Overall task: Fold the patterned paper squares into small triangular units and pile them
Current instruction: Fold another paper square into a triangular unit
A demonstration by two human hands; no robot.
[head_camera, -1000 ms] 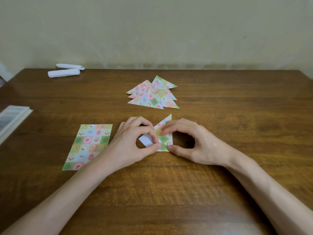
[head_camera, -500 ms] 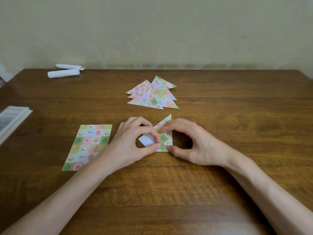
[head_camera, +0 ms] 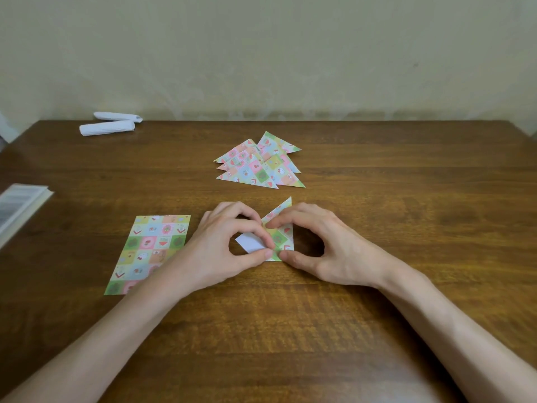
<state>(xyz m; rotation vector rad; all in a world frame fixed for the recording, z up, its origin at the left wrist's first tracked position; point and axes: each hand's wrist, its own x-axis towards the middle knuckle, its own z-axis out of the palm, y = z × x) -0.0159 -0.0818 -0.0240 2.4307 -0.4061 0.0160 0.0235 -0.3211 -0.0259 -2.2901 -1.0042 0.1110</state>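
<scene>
Barely anything moved in the last second: both hands stay parked on the half-folded paper (head_camera: 280,237), and only your right index tip has crept slightly left along the crease.

Your left hand (head_camera: 220,245) has its fingers curled, with thumb and index tip pinching the paper's near left edge, right where the white flap (head_camera: 250,242) sticks out. Your right hand (head_camera: 328,245) is curled too. Its index tip presses down on the patterned top and its thumb sits against the near corner (whether the thumb is under the edge or just beside it, I can't tell).

The paper lies on the counter (head_camera: 377,184) between your hands, its far point sticking up past your fingers. The pile of folded triangles (head_camera: 258,167) sits just beyond it, apart. One flat patterned sheet (head_camera: 151,245) lies to the left, partly under your left forearm. Two white paper rolls (head_camera: 107,128) sit at the far left corner.
</scene>
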